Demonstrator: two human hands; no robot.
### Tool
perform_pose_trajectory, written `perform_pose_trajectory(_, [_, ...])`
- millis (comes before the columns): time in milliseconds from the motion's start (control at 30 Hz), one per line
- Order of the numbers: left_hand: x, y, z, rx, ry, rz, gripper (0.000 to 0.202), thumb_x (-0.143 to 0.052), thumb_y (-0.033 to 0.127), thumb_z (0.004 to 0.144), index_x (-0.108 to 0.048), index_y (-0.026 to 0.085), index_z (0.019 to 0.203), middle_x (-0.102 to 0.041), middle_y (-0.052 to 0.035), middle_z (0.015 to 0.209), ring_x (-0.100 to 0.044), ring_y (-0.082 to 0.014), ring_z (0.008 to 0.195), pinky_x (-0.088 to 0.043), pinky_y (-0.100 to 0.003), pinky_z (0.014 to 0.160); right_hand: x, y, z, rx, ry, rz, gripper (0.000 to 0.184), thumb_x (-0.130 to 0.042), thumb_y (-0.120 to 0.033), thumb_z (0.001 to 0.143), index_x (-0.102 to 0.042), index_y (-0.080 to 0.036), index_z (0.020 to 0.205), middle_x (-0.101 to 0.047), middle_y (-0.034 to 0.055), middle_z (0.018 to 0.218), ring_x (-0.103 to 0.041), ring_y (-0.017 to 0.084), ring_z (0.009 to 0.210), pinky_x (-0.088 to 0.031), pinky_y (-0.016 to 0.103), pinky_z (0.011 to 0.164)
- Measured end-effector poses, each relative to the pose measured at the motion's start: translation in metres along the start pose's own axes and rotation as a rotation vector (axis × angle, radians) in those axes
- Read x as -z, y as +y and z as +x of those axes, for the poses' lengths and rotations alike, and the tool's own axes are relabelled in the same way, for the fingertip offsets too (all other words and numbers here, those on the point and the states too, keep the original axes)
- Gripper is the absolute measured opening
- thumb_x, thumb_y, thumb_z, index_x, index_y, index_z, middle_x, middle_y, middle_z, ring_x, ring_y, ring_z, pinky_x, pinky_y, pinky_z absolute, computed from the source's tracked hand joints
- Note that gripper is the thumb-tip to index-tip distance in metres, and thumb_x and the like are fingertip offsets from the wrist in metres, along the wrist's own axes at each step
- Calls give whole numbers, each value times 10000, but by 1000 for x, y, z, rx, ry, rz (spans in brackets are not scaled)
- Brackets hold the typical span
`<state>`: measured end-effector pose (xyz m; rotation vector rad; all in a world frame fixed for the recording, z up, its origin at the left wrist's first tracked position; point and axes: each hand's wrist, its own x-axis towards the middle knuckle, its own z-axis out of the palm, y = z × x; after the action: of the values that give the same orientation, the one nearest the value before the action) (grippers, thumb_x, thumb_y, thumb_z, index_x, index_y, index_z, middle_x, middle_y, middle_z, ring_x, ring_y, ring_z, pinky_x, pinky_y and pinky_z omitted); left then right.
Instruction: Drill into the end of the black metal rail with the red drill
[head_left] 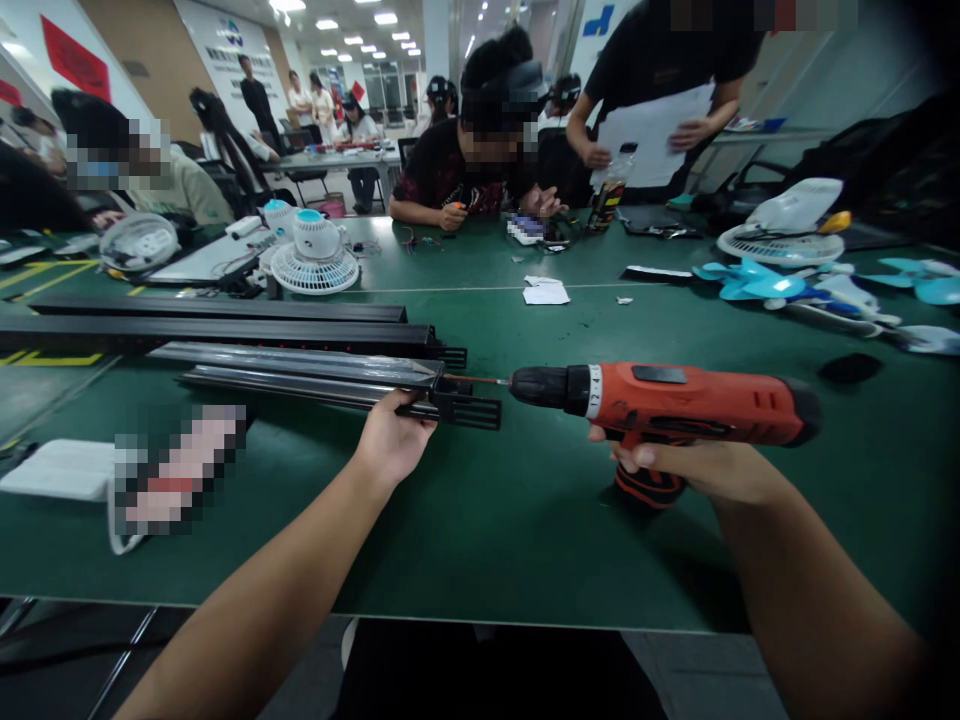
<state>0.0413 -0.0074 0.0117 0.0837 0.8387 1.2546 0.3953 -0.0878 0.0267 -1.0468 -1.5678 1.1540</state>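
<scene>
My right hand (675,462) is closed around the grip of a red and black cordless drill (697,400), which lies level with its chuck pointing left. A thin bit runs from the chuck to the open end of a long black metal rail (315,365). My left hand (397,440) is wrapped round that rail near its slotted end bracket (472,411), its fingers partly hidden underneath. Whether the bit's tip touches a screw inside the rail end cannot be made out.
More black rails (225,330) lie just behind. Fan parts (315,262) stand at the back left, blue fan blades (750,282) at the right. White paper scraps (546,291) lie mid-table. A white box (60,468) sits at the left. People work across the green table (540,540).
</scene>
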Motion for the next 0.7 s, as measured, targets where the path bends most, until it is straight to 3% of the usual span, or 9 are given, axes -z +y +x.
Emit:
perform_pose_trajectory(467, [0,0,1,-2,-12,14,248,-587,24,906,-705,202,1031,-738,-51,893,-756,-193,869,-611,-283,745,1,1,-2,-22,-6,14,237,-1033,-417,865,-970,-300,1061,-870,50,880,-733,163,653,-728,292,652])
perform_pose_trajectory(700, [2,0,2,0,-22,18,275,-598,32,912,-716,209,1085,-757,-51,923,-774,-194,867,-625,-286,742,2,1,-1,-37,-5,-27,232,-1017,-396,857,-964,-270,1045,-869,59,845,-742,185,648,-731,320,646])
